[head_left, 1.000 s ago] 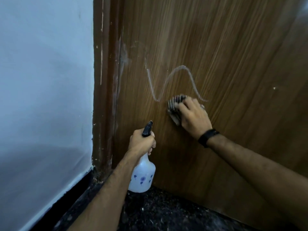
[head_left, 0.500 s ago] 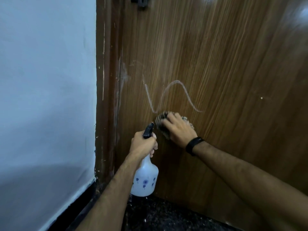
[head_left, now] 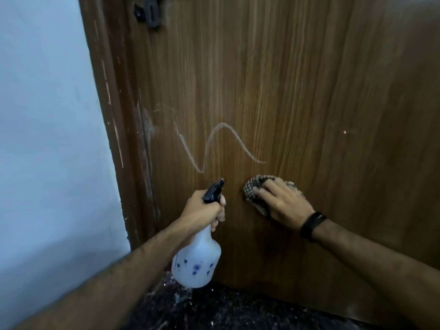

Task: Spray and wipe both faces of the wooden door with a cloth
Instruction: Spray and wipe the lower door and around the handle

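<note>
Cloth (head_left: 256, 192) now further right on door (head_left: 297, 91) under flat right hand (head_left: 283, 203); left hand (head_left: 202, 210) gripping spray bottle (head_left: 196, 260).

I can read no text, no brand, no number and no sign anywhere here. The white spray bottle (head_left: 196, 263) carries only small blue flower prints, without any words or label on the side I see. The wooden door (head_left: 297, 91) bears a pale wavy line (head_left: 223, 144); it looks a little like a letter, but it is only a smear and I cannot read it as writing. The black band (head_left: 312, 226) on my wrist shows no lettering or digits.
</note>
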A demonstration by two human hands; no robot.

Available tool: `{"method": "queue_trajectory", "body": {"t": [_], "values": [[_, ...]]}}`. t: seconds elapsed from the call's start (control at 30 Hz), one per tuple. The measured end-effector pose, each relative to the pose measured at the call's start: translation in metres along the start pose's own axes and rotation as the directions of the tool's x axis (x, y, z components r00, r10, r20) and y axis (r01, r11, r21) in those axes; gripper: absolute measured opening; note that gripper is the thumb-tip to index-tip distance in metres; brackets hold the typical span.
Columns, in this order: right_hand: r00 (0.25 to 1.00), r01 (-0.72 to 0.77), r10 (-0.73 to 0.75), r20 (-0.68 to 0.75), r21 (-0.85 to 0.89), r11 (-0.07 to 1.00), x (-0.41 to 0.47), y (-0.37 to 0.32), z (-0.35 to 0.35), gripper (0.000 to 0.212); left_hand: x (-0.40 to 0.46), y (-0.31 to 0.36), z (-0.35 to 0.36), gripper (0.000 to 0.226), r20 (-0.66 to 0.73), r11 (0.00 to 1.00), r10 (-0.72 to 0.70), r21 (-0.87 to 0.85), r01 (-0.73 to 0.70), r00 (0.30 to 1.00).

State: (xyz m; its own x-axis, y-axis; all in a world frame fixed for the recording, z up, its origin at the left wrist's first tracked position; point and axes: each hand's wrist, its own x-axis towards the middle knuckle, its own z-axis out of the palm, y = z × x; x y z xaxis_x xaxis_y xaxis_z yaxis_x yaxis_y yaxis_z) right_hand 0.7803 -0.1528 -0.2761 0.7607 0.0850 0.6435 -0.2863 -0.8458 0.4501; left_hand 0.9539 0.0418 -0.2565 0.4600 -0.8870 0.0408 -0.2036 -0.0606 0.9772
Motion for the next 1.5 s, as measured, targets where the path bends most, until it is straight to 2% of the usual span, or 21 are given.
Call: {"method": "queue_trajectory", "body": {"t": [0.1, 0.2, 0.3, 0.47, 0.73, 0.8, 0.9, 0.97, 1.03, 1.1, 1.23, 1.3, 1.37, 1.5], "values": [[0.987, -0.094, 0.095, -0.129, 0.016, 0.995, 0.028, 0.022, -0.03, 0.036, 0.007, 0.031, 0.002, 0.027, 0.055, 0.997, 0.039, 0.065, -0.042, 0.998], [0.974, -0.131, 0.13, -0.185, 0.004, 0.991, 0.061, 0.046, -0.058, 0.034, 0.02, 0.071, 0.002, 0.027, 0.064, 0.99, 0.071, 0.118, -0.078, 0.995], [0.974, -0.13, 0.137, -0.179, 0.054, 0.99, 0.072, 0.057, -0.069, 0.036, 0.026, 0.1, 0.0, 0.021, 0.066, 0.982, 0.079, 0.169, -0.089, 0.995], [0.998, -0.014, 0.016, -0.061, 0.035, 0.999, 0.057, 0.05, -0.066, 0.04, 0.026, 0.105, -0.005, 0.013, 0.068, 0.975, -0.035, 0.223, 0.019, 0.997], [0.976, -0.144, 0.15, -0.156, 0.049, 0.988, 0.133, 0.052, -0.083, 0.033, 0.032, 0.086, -0.004, 0.018, -0.065, 0.991, -0.06, 0.115, 0.067, 0.996], [0.99, -0.088, 0.089, -0.112, 0.02, 0.996, 0.13, 0.044, -0.068, 0.038, 0.031, 0.082, -0.007, 0.022, -0.069, 0.996, -0.047, 0.072, 0.052, 0.997], [0.988, 0.152, -0.151, 0.039, -0.033, 0.988, 0.11, 0.027, -0.044, 0.046, 0.027, 0.072, -0.014, 0.023, -0.07, 0.998, -0.063, 0.016, 0.065, 0.996], [0.97, 0.226, -0.221, 0.101, -0.043, 0.973, 0.112, 0.025, -0.042, 0.048, 0.023, 0.068, -0.02, 0.022, -0.073, 0.997, -0.078, 0.017, 0.08, 0.994], [0.983, 0.182, -0.18, 0.032, -0.061, 0.981, 0.131, 0.032, -0.049, 0.045, 0.025, 0.067, -0.023, 0.022, -0.086, 0.997, -0.071, 0.022, 0.073, 0.994], [0.993, 0.069, -0.074, -0.091, -0.065, 0.996, 0.16, 0.038, -0.061, 0.04, 0.028, 0.067, -0.025, 0.023, -0.109, 0.997, -0.068, 0.014, 0.07, 0.992], [0.993, 0.005, -0.007, -0.115, -0.016, 1.0, 0.194, 0.036, -0.074, 0.035, 0.03, 0.06, -0.026, 0.025, -0.16, 0.995, -0.1, -0.038, 0.095, 0.982], [0.996, 0.015, -0.016, -0.089, -0.013, 1.0, 0.189, 0.031, -0.068, 0.037, 0.03, 0.054, -0.029, 0.025, -0.164, 0.993, -0.114, -0.052, 0.107, 0.98], [0.995, 0.102, -0.103, 0.0, -0.037, 0.994, 0.174, 0.022, -0.058, 0.039, 0.029, 0.048, -0.032, 0.024, -0.158, 0.992, -0.118, -0.059, 0.11, 0.98], [0.896, 0.284, -0.257, 0.363, -0.02, 0.959, 0.135, -0.004, -0.041, 0.046, 0.024, 0.038, -0.034, 0.018, -0.151, 0.994, -0.113, -0.017, 0.112, 0.982]]}}
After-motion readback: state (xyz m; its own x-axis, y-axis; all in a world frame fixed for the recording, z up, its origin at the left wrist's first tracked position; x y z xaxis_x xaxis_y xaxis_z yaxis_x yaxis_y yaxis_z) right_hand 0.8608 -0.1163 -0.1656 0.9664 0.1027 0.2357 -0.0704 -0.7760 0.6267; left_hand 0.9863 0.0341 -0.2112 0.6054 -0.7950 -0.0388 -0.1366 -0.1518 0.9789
